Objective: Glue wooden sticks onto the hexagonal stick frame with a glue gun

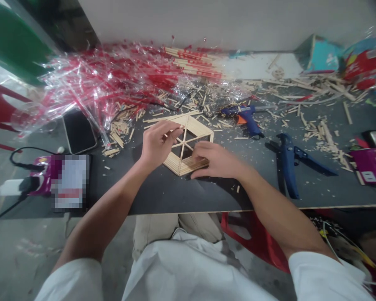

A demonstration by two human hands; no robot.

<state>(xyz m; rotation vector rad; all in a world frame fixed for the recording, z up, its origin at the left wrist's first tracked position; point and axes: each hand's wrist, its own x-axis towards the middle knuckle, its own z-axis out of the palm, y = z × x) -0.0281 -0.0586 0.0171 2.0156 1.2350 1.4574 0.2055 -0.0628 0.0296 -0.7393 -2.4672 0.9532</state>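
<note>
A hexagonal frame of thin wooden sticks (196,127), with spokes meeting at its middle, lies on the dark table (163,192). My left hand (158,144) hovers over the frame's left side, fingers pinched on a thin stick that points toward the centre. My right hand (214,159) rests on the frame's near right edge, fingers curled and pressing it down.
A blue glue gun (246,117) lies right of the frame, and blue cutting pliers (288,163) farther right. A dark phone (79,131) sits at left beside a purple box (44,173). Clear red wrappers (106,83) and stick offcuts (319,133) litter the back.
</note>
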